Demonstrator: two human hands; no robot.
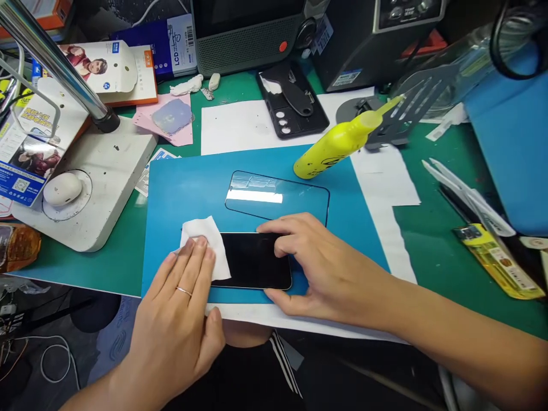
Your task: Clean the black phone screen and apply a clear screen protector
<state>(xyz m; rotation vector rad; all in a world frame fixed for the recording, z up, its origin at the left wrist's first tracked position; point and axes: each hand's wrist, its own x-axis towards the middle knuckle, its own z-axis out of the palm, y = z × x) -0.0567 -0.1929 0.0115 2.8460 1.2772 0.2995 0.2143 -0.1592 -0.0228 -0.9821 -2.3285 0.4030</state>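
Left hand [173, 319] lies palm down with fingers extended and together, pressing a white wipe [218, 254] against the left end of a phone [254, 262]; the hand is not clenched, and the thumb stands apart from the wipe. Ring on one finger. Right hand [329, 271] grasps the phone near its right end, thumb at the near edge and fingers at the far edge. Phone position: flat, dark screen up, on the near part of a blue mat [184, 182]. Just beyond the phone, on the same mat: a clear glass panel [274, 197] with a black border, lying slightly askew, its near right part hidden by the right hand. Yellow bottle [331, 149] at the mat's far edge, tilted in view, nozzle pointing up and right. Farther back: a black phone-shaped item [278, 111] on white paper [233, 128].
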